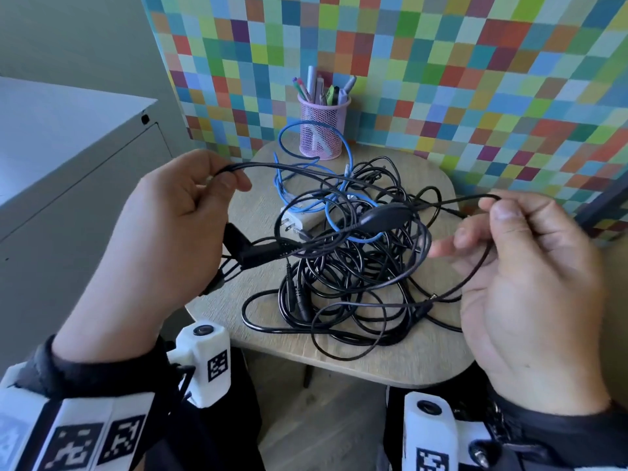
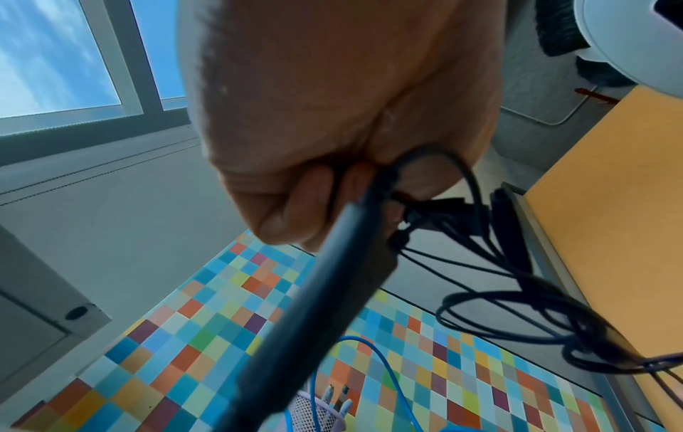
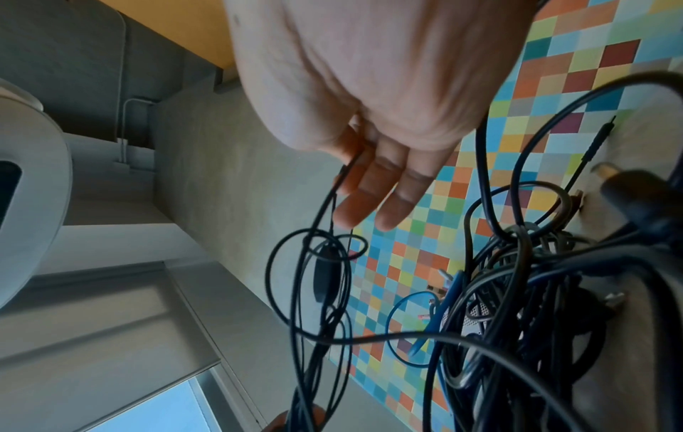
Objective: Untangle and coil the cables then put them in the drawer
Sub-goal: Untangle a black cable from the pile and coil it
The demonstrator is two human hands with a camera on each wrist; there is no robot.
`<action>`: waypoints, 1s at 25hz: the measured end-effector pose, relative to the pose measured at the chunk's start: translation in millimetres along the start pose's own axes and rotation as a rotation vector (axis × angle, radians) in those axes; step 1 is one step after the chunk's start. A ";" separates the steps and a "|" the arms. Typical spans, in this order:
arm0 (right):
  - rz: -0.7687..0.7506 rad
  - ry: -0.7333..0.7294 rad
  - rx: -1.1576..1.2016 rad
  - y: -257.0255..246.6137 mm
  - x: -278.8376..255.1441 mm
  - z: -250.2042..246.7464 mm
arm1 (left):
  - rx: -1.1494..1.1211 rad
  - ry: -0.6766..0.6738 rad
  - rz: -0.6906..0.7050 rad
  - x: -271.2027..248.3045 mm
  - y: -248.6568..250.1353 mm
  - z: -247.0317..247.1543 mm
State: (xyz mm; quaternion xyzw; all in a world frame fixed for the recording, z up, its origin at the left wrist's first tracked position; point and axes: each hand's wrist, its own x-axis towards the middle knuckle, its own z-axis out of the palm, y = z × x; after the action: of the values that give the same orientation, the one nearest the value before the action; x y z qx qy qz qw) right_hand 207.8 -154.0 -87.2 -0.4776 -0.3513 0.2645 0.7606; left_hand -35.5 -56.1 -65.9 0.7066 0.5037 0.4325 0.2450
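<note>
Stretching one thin black cable (image 1: 339, 229) between both hands, fingers pinching it above the tangled heap (image 1: 356, 277); nothing coiled or stowed yet.

A small rounded wooden table (image 1: 424, 362) is occupied by a tangle of black cables (image 1: 353, 283), a blue cable (image 1: 306, 202), a white plug adapter (image 1: 300, 220) and a pink mesh pen cup (image 1: 321, 130).
</note>
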 end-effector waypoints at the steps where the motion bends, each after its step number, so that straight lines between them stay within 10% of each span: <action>1: 0.024 0.006 0.051 -0.7 -0.1 0.4 | 0.012 -0.027 0.010 -0.6 0.3 1.3; 11: 0.138 -0.287 0.046 1.0 -16.0 16.4 | -0.364 -0.347 0.117 -15.3 16.3 12.3; 16: 0.149 -0.141 0.083 -5.6 -11.0 12.2 | -0.107 -0.513 0.153 -21.3 24.6 6.0; 25: 0.046 0.070 0.230 -5.4 2.8 0.4 | 0.002 -0.170 -0.097 -8.1 16.9 -4.0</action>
State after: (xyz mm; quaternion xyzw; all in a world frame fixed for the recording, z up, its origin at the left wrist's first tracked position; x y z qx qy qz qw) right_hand 209.6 -153.9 -81.3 -0.4042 -0.2807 0.3034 0.8159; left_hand -31.5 -70.3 -53.6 0.7157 0.5151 0.3582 0.3069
